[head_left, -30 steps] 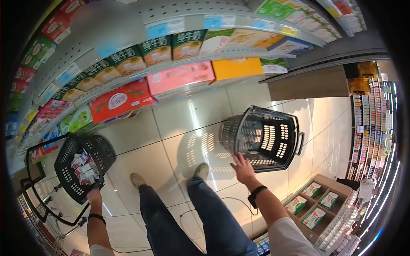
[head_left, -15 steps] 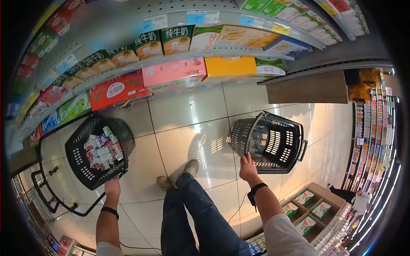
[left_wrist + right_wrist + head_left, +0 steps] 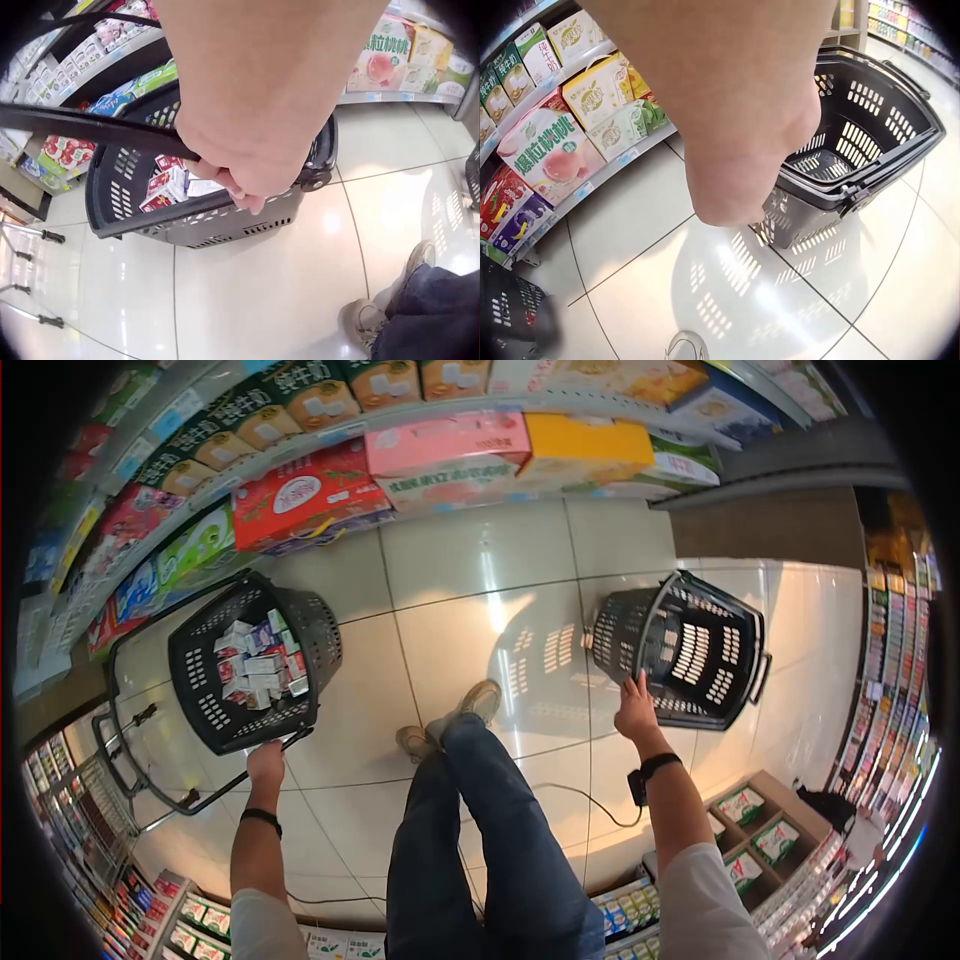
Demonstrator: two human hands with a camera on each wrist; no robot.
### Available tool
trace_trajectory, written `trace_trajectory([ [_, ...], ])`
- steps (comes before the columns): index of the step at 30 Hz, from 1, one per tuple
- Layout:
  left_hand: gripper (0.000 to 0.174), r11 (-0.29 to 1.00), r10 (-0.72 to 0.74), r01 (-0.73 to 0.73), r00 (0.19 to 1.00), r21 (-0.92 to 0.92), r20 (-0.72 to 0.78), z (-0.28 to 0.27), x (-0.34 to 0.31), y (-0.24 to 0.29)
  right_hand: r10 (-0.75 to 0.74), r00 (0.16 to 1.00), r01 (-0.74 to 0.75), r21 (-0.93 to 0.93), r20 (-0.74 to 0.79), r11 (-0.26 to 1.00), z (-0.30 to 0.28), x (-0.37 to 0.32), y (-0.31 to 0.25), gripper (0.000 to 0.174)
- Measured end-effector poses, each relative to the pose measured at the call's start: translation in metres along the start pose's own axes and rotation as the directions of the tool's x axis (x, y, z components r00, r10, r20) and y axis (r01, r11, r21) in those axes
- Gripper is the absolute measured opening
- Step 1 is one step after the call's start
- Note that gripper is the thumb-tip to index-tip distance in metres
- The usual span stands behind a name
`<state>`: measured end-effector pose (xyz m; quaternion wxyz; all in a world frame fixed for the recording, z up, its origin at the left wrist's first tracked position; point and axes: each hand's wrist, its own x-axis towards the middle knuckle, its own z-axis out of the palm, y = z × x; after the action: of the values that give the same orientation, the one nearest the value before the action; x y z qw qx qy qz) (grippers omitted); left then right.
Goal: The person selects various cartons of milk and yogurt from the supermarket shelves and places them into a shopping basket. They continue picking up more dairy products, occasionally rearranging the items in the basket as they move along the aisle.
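Two black shopping baskets flank me in a store aisle. My left hand (image 3: 266, 762) grips the long pull handle (image 3: 90, 127) of the left basket (image 3: 322, 635), right beside its rim. Small white, red and purple cartons (image 3: 262, 665) lie loosely heaped inside; the left wrist view shows some of these cartons (image 3: 166, 189) behind the rim. On the other side, my right hand (image 3: 636, 710) holds the near rim of the right basket (image 3: 613, 635), whose visible interior holds nothing. In the right wrist view the hand (image 3: 739, 172) hides its own fingertips beside this basket (image 3: 802, 217).
Ahead runs a shelf with milk cartons, a red box (image 3: 300, 495), a pink box (image 3: 450, 455) and a yellow box (image 3: 590, 450). A divided cardboard display (image 3: 765, 825) stands behind on the right. A metal cart (image 3: 95, 805) is at left. A thin cable (image 3: 590, 790) trails near my legs.
The left basket has moved rightward along the shelf with my left hand, its cartons showing more. My feet have come together. My right hand stays at the right basket's rim, its fingers closer round it.
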<state>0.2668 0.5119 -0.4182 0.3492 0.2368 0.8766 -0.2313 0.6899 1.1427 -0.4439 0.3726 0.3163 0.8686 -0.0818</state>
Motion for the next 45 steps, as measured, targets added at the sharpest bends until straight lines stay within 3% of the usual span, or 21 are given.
trace_trajectory([
  [5,0.011,0.994,0.085,-0.078,0.991,0.071,-0.103,0.019,-0.009,-0.001,0.048,0.999,-0.049,-0.035,-0.011,0.998,-0.014,-0.002,-0.019,0.052],
  [8,0.009,0.988,0.128,-0.117,0.986,0.103,-0.103,0.010,-0.022,0.018,0.191,0.982,-0.190,0.085,0.000,0.978,-0.020,-0.018,-0.036,0.049],
  [14,0.014,0.974,0.215,-0.197,0.961,0.116,-0.171,0.005,-0.042,0.052,0.218,0.975,-0.202,0.245,-0.039,0.948,-0.031,-0.080,-0.047,0.046],
  [16,0.016,0.936,0.329,-0.287,0.919,0.205,-0.218,-0.029,-0.066,0.060,0.214,0.975,-0.222,0.240,0.063,0.945,-0.055,-0.120,-0.051,0.044],
  [18,0.017,0.973,0.206,-0.197,0.976,0.120,-0.068,-0.051,-0.082,0.071,0.185,0.978,-0.205,0.304,0.095,0.930,-0.070,-0.169,-0.053,0.045],
  [20,0.015,0.966,0.256,-0.249,0.961,0.073,-0.104,-0.066,-0.107,0.066,0.165,0.976,-0.213,0.445,0.145,0.870,-0.085,-0.223,-0.050,0.046],
  [22,0.016,0.957,0.235,-0.240,0.971,0.164,0.053,-0.084,-0.129,0.049,0.159,0.979,-0.201,0.495,0.126,0.845,-0.094,-0.278,-0.050,0.041],
  [24,0.030,0.984,0.075,-0.120,0.950,0.132,0.304,-0.113,-0.149,0.039,0.164,0.978,-0.207,0.500,0.128,0.841,-0.103,-0.327,-0.045,0.044],
  [26,0.037,0.917,0.259,-0.331,0.918,0.220,0.302,-0.143,-0.188,0.020,0.169,0.982,-0.189,0.561,0.089,0.806,-0.103,-0.369,-0.042,0.042],
  [27,0.037,0.914,0.270,-0.335,0.923,0.229,0.274,-0.169,-0.218,0.018,0.169,0.980,-0.196,0.588,0.101,0.785,-0.108,-0.389,-0.042,0.040],
  [29,0.026,0.858,0.351,-0.405,0.911,-0.316,-0.216,-0.201,-0.264,0.018,0.174,0.980,-0.193,0.635,0.094,0.748,-0.103,-0.409,-0.048,0.039],
  [30,0.026,0.856,0.358,-0.420,0.902,-0.301,-0.241,-0.210,-0.269,0.026,0.173,0.982,-0.181,0.656,0.078,0.733,-0.100,-0.417,-0.050,0.039],
  [32,0.029,0.883,0.364,-0.397,0.916,0.251,0.166,-0.229,-0.289,0.043,0.176,0.984,-0.150,0.673,0.029,0.724,-0.105,-0.432,-0.057,0.038],
  [34,0.029,0.743,0.465,-0.491,0.867,0.455,0.177,-0.260,-0.334,0.068,0.153,0.988,-0.089,0.690,-0.032,0.719,-0.108,-0.435,-0.064,0.038],
  [37,0.037,0.482,0.282,-0.493,0.870,0.724,0.405,-0.177,-0.216,0.067,0.120,0.982,0.024,0.722,-0.147,0.691,-0.131,-0.444,-0.062,0.038],
  [38,0.037,0.482,0.275,-0.485,0.874,0.729,0.400,-0.182,-0.218,0.067,0.122,0.967,0.083,0.732,-0.222,0.676,-0.139,-0.445,-0.060,0.037],
  [40,0.038,0.493,0.342,-0.403,0.905,0.771,0.254,-0.252,-0.280,0.089,0.130,0.963,0.099,0.762,-0.235,0.640,-0.152,-0.439,-0.052,0.035],
  [42,0.039,0.507,0.314,-0.401,0.910,0.763,0.270,-0.297,-0.324,0.089,0.143,0.962,0.090,0.770,-0.231,0.632,-0.161,-0.427,-0.036,0.035],
  [43,0.041,0.603,0.557,-0.349,0.828,0.718,-0.065,-0.292,-0.330,0.070,0.158,0.955,0.098,0.772,-0.250,0.628,-0.170,-0.424,-0.031,0.034],
  [44,0.043,0.685,0.684,-0.343,0.605,0.642,-0.408,-0.287,-0.326,0.064,0.164,0.954,0.097,0.777,-0.250,0.622,-0.173,-0.410,-0.022,0.034],
  [45,0.045,0.810,0.568,-0.421,0.734,0.408,-0.371,-0.284,-0.313,0.071,0.162,0.948,0.121,0.783,-0.273,0.610,-0.176,-0.392,-0.011,0.033],
])
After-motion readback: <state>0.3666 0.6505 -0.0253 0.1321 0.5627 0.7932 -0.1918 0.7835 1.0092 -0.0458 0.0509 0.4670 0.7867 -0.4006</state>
